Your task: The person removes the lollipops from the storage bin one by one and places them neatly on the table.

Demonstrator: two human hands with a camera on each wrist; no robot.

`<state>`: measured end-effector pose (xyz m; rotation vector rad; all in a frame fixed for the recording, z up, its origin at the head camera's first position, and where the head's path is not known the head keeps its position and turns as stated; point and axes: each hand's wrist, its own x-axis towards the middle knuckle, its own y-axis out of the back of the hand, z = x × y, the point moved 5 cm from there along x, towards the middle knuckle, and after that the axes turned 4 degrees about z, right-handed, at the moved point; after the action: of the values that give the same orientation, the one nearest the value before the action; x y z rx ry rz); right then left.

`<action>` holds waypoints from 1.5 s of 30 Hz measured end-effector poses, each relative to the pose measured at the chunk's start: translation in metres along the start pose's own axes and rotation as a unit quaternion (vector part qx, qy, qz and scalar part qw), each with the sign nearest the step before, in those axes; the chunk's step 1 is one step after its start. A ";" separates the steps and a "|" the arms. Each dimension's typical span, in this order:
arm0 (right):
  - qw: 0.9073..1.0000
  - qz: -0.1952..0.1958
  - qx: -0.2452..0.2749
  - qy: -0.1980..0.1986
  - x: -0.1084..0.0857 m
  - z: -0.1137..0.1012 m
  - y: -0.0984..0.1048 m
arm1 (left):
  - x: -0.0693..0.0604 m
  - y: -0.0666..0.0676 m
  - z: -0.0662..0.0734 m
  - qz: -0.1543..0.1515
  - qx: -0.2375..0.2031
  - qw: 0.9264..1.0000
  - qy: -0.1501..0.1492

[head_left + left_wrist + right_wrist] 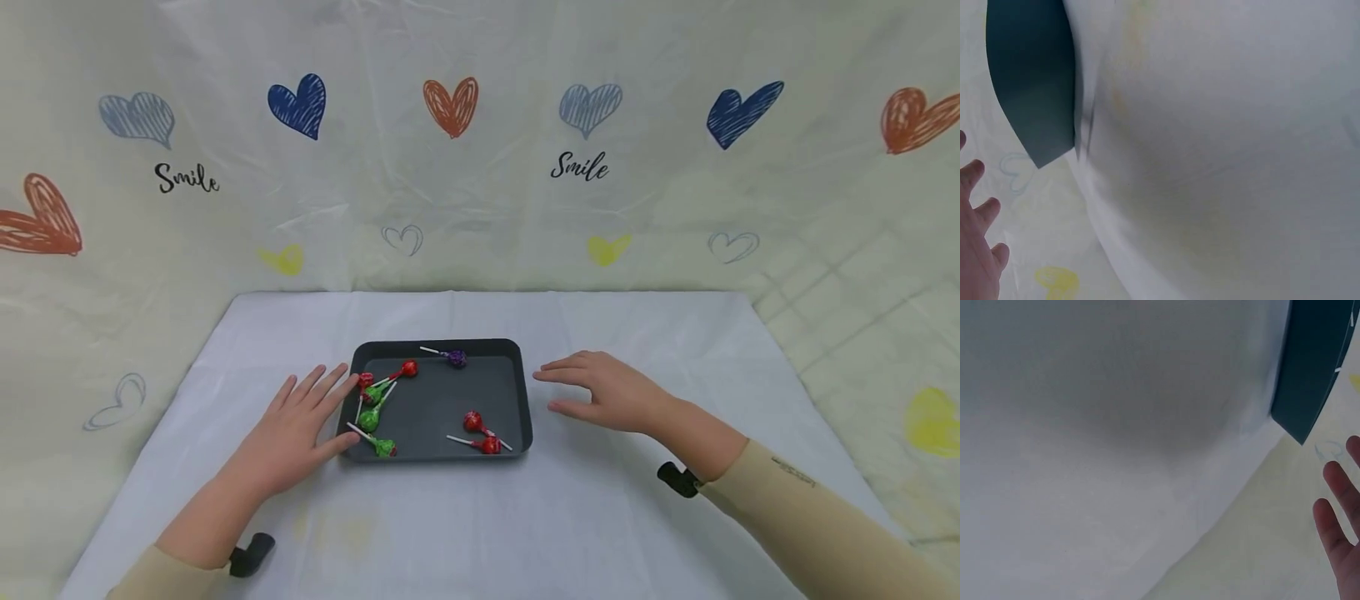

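A dark grey tray (435,400) lies on the table with several wrapped lollipops in it. Green lollipops (369,418) cluster at its left side, beside red ones (408,367). One purple lollipop (456,359) is by the far rim, and two red lollipops (491,446) lie near the front right. My left hand (288,437) has its fingers spread at the tray's left edge; whether it touches the rim I cannot tell. To the right of the tray, my right hand (607,392) is apart from it, fingers extended and holding nothing. Both wrist views show the tray's outer wall (1035,81) and some fingers.
White cloth (480,525) covers the table around the tray. Behind and at the sides hangs a pale sheet (510,200) printed with hearts and the word Smile. A small black device (251,554) is on the left wrist, another (678,480) on the right.
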<state>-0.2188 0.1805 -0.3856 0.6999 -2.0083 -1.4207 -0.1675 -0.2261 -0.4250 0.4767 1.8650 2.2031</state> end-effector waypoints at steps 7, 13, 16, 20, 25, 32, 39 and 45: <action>0.999 -0.029 0.020 0.012 0.021 -0.010 -0.008 | -0.001 -0.005 -0.005 -0.013 -0.001 1.000 0.010; 0.998 -0.045 0.027 0.026 0.042 -0.018 -0.012 | -0.003 -0.006 -0.007 -0.019 -0.009 1.000 0.012; 0.998 -0.052 0.029 0.029 0.051 -0.022 -0.012 | -0.004 -0.008 -0.007 -0.022 -0.014 1.000 0.011; 0.996 -0.062 0.036 0.044 0.061 -0.029 -0.015 | -0.003 -0.012 -0.008 -0.023 -0.011 1.000 0.012; 0.992 -0.088 0.034 0.085 0.071 -0.039 -0.023 | -0.002 -0.023 -0.008 -0.031 0.000 0.999 0.006; 0.982 -0.147 -0.033 0.112 0.084 -0.050 -0.041 | -0.003 -0.030 -0.005 -0.037 0.000 0.999 0.002; 0.968 -0.202 -0.077 0.126 0.099 -0.059 -0.053 | -0.004 -0.028 -0.001 -0.043 -0.004 0.999 0.009; 0.958 -0.245 -0.097 0.117 0.107 -0.062 -0.063 | -0.003 -0.027 -0.001 -0.043 -0.002 0.999 0.009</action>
<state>-0.2435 0.0463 -0.4124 1.2733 -1.5469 -1.6856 -0.1657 -0.2233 -0.4523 0.3687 1.8531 2.1618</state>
